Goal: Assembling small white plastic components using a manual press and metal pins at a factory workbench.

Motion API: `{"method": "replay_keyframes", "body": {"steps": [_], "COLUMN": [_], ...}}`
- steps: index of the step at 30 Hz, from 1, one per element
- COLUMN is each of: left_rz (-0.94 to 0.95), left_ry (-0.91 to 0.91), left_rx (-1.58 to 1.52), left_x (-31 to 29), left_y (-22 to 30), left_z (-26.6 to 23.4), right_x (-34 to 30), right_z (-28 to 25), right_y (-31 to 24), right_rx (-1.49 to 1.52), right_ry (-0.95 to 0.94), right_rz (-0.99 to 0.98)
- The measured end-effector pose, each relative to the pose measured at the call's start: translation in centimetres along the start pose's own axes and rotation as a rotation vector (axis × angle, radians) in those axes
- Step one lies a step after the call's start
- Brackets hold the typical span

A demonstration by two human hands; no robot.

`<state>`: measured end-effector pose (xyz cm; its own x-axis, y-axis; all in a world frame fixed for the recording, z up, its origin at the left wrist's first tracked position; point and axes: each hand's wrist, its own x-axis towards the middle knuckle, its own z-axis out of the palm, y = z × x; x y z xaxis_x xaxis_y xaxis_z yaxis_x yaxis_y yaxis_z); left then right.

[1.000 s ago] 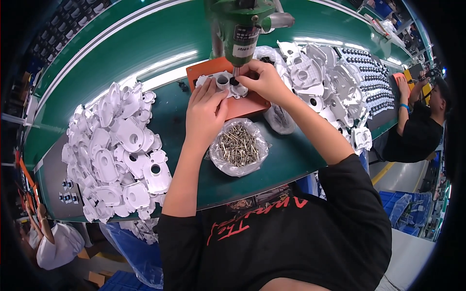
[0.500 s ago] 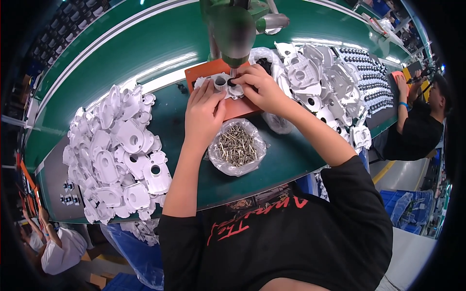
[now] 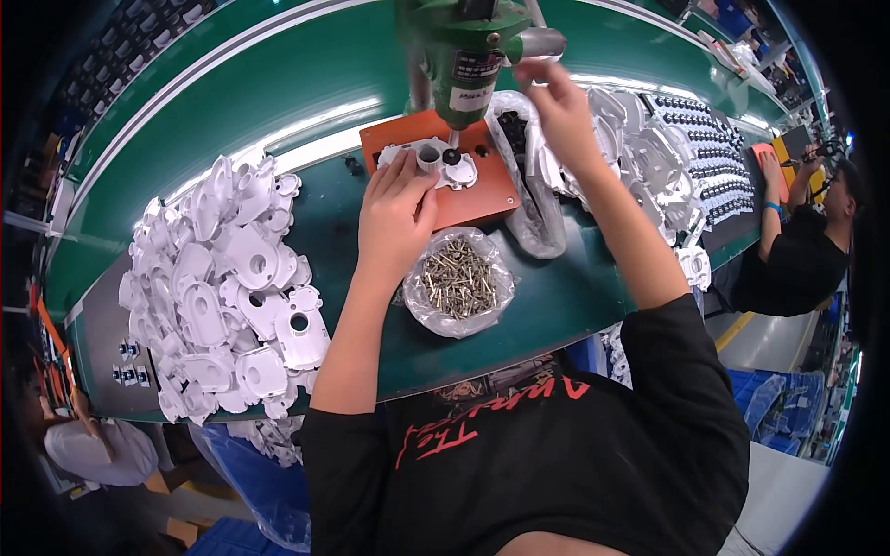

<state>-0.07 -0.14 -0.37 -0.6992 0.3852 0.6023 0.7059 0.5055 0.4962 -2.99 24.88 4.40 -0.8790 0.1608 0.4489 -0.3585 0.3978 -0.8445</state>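
A: What lies left of the board (image 3: 489,196)?
B: A heap (image 3: 222,283) of white parts, well apart from it.
A: And the left hand (image 3: 397,204)?
B: At the board's near left part, fingers close together on the white casing (image 3: 429,158), thumb set apart. Clasping or only resting, I can't tell.
A: Where is the casing exactly?
B: On the board's left half, tube upward, with a black disc (image 3: 451,157) just right of that tube. Over the board hangs the green press (image 3: 466,69), its tip pointing down at the disc.
A: In front of the board?
B: Loose screws (image 3: 457,278) in a clear bag (image 3: 428,317).
A: To its right?
B: A long clear sack (image 3: 542,236) with black pieces, just beside it. Higher up, right of the board, is the right hand (image 3: 558,104), fingers bent near the press's lever (image 3: 540,44). Whether it grips anything, I can't tell.
A: Farther right?
B: Another pile (image 3: 656,162) of white parts, rows (image 3: 709,157) of small pieces, then a co-worker (image 3: 788,246), well apart from the board.
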Motion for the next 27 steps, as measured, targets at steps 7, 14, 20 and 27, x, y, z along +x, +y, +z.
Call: {"method": "replay_keyframes", "body": {"steps": [7, 14, 20, 27], "left_rz": [0.015, 0.001, -0.003, 0.028], "left_ry": [0.001, 0.001, -0.003, -0.033], "left_rx": [-0.007, 0.008, -0.005, -0.002], "left_x": [0.7, 0.4, 0.5, 0.6], "left_y": [0.5, -0.2, 0.5, 0.6], "left_z": [0.6, 0.4, 0.1, 0.8], "right_x": [7.0, 8.4, 17.6, 27.0], "right_z": [-1.4, -4.9, -4.5, -0.6], "right_y": [2.7, -3.3, -8.0, -7.7], "right_rx": [0.672, 0.389, 1.034, 0.573], "right_ry": [-0.38, -0.188, -0.365, -0.117], "right_rz": [-0.728, 0.05, 0.487, 0.267]}}
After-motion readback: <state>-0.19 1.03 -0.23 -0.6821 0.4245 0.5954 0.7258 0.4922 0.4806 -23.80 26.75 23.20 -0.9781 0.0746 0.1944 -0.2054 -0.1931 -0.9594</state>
